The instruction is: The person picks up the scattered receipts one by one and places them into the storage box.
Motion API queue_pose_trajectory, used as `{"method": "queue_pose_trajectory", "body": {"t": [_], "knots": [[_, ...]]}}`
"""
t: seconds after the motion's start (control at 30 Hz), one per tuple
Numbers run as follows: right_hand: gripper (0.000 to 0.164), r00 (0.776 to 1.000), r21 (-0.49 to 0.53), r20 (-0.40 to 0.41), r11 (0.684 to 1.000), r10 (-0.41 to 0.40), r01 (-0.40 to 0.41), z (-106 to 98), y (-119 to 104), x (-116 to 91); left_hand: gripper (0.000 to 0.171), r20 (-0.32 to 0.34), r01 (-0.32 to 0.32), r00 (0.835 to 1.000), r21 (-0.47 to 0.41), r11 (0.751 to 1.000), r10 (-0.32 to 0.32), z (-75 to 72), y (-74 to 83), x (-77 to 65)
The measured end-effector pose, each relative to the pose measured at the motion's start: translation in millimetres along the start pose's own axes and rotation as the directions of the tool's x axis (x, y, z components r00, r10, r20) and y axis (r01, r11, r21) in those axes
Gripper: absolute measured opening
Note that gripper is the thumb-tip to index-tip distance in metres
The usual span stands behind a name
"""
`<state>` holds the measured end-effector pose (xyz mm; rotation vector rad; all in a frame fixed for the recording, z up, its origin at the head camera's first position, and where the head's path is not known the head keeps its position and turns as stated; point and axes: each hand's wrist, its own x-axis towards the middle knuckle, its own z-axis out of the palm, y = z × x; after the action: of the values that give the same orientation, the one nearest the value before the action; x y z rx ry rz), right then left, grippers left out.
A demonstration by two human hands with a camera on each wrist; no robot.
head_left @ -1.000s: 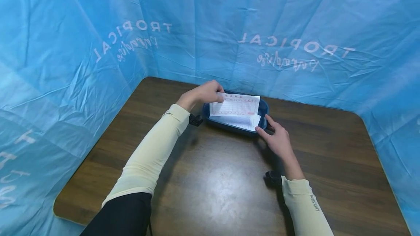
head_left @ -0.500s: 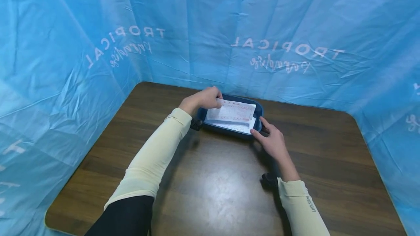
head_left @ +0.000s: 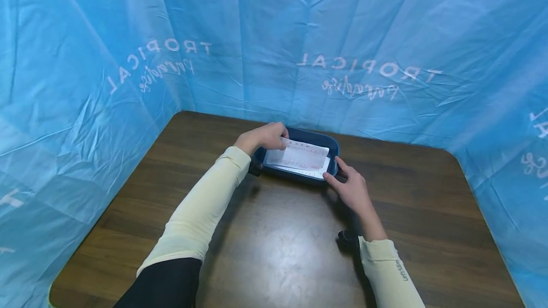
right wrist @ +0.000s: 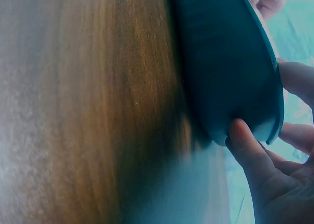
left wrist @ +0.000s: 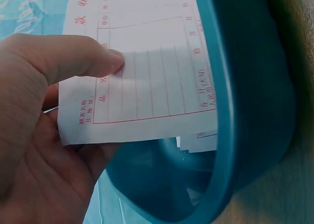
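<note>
A white slip printed with a red receipt form (head_left: 299, 154) is pinched at its left end by my left hand (head_left: 268, 136). The left wrist view shows the thumb (left wrist: 100, 59) flat on its printed face, fingers behind it. The slip lies over the dark blue plastic bin (head_left: 306, 134), overlapping other white papers (left wrist: 201, 143) inside. At the bin's right end is my right hand (head_left: 352, 190). In the right wrist view its thumb (right wrist: 243, 138) presses the outer wall, with fingers round the end near the rim.
The bin stands near the back edge of a brown wooden table (head_left: 291, 232). Blue printed cloth (head_left: 274, 51) hangs close behind and along both sides. Dark wrist cameras (head_left: 347, 239) sit under the forearms.
My left hand has lowered the slip and laid it flatter over the papers in the bin. My right hand keeps its hold on the bin's end. The head view has tilted slightly up.
</note>
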<state>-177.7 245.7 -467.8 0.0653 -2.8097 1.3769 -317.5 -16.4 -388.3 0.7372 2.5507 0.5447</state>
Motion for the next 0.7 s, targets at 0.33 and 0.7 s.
{"method": "queue_pose_trajectory", "body": {"t": [0.33,0.7], "knots": [[0.081,1.000,-0.013,0.018,1.000,-0.001,0.001,3,-3,-4,0.015,0.037,0.050,0.998,0.116,0.992,-0.054,12.5,-11.1,0.5],[0.079,1.000,0.011,0.017,1.000,0.003,-0.003,1,-7,1,0.053,0.003,0.024,1.000,0.128,0.992,-0.025,13.3,-6.2,-0.9]]}}
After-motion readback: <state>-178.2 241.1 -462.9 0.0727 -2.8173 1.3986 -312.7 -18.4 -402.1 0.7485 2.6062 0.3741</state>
